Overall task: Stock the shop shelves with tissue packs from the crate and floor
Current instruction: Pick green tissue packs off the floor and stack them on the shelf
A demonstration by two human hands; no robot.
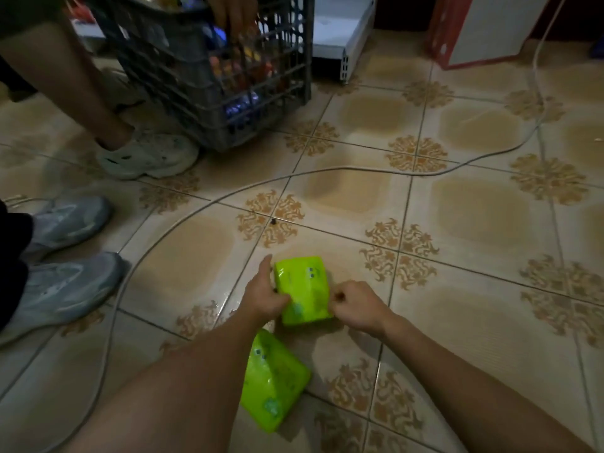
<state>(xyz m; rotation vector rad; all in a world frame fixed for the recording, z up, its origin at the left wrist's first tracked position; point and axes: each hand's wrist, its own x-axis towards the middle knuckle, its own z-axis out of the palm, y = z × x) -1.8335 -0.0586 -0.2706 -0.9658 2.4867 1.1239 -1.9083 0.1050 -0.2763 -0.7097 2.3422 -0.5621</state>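
Between your fingers, on the floor tiles: your left hand [264, 297] lays its thumb over the near left corner of the pack [302, 289], forefinger straight along its left side; your right hand [358, 308] pinches the right edge with curled fingers. The pack's long axis runs away from you, so both hands flank it about equally. A second pack [274, 379] lies nearer you, partly under the left forearm. The crate [212, 80] stands well beyond, to the far left, with a cable [327, 171] crossing between.
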